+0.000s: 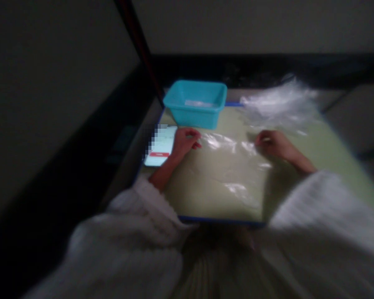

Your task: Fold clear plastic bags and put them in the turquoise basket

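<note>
A clear plastic bag [224, 166] is spread over the table, with bright glints along its top edge and lower right. My left hand [187, 143] pinches the bag's upper left corner, thumb and fingers closed. At the upper right corner, my right hand [272, 143] has its fingers curled in a pinch on the same bag. The film is see-through, so its exact outline is hard to make out. Just left of my left hand lies a phone [160, 145] with a lit screen and a red bar, partly behind that hand.
A turquoise plastic basin [195, 116] stands at the back left, with something pale inside. A heap of clear plastic bags [280, 104] lies at the back right. The pale table [327, 145] has a blue edge. Dark surroundings lie to the left.
</note>
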### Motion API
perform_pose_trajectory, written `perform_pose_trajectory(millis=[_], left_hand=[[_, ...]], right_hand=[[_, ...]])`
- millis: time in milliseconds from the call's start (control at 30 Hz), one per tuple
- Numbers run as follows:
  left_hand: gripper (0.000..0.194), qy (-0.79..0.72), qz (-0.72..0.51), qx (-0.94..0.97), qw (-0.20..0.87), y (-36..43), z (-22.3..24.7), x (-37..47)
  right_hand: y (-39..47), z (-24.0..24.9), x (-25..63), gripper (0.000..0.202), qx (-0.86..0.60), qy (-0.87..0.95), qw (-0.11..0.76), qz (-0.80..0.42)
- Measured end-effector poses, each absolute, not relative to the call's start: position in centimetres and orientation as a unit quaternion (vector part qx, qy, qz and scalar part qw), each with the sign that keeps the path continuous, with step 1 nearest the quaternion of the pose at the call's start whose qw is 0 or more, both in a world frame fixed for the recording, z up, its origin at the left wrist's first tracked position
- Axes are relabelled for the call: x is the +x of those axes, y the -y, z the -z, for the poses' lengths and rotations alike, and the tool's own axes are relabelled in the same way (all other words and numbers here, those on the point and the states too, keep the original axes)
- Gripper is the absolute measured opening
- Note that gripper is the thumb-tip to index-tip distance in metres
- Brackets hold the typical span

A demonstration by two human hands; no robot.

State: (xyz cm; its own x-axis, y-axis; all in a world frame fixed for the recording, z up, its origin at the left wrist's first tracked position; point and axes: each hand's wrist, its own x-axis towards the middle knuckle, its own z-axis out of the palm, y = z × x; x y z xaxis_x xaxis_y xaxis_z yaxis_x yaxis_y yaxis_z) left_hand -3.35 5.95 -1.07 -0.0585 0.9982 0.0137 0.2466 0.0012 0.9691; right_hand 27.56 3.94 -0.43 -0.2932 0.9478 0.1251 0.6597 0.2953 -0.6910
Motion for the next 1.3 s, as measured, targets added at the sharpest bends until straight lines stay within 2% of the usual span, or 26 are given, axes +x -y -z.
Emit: perform_pose_trajectory(millis=[233,400,500,633,700,767,900,1000,1067,1167,1300], left_hand=[[0.009,-0.537,-0.467,0.512,0.481,-5.8,0.6,-3.4],[0.014,-0.461,-0.509,0.51,0.519,-5.9,0.6,-3.2],[0.012,-0.402,-0.538,0.543,0.503,-5.6,0.0,-3.0],[0.01,-0.371,-0.561,0.599,0.435,-5.0,-1.2,-3.0],[0.009,-0.382,-0.54,0.627,0.411,-4.8,-1.6,-3.2],[0.008,-0.376,-0.51,0.655,0.411,-4.7,-1.6,-3.4],[0.008,-0.39,-0.414,0.735,0.369,-5.1,-0.6,-3.7],[0.008,-0.416,-0.331,0.783,0.322,-5.4,0.4,-3.7],[0.009,-0.42,-0.298,0.797,0.315,-5.5,0.9,-3.8],[0.009,-0.397,-0.267,0.813,0.331,-5.4,0.9,-3.9],[0.009,-0.341,-0.235,0.825,0.384,-4.8,0.2,-4.1]], right_hand=[[-3.2,-0.7,26.6,0.023,-0.562,0.681,0.33,-0.336],[-3.4,-0.6,26.1,0.029,-0.499,0.63,0.463,-0.375],[-3.1,-1.1,25.9,0.024,-0.425,0.666,0.519,-0.327],[-1.8,-2.8,26.0,0.01,-0.38,0.728,0.542,-0.179],[-1.2,-3.7,26.5,0.005,-0.375,0.754,0.526,-0.121],[-1.0,-4.1,27.3,0.004,-0.39,0.796,0.453,-0.099],[-1.6,-3.6,28.4,0.015,-0.44,0.853,0.255,-0.122],[-2.1,-2.9,28.6,0.022,-0.466,0.851,0.181,-0.162],[-2.2,-2.7,28.6,0.025,-0.498,0.835,0.163,-0.167],[-2.0,-2.9,28.4,0.028,-0.527,0.813,0.192,-0.157],[-1.4,-3.3,27.4,0.029,-0.492,0.819,0.22,-0.195]])
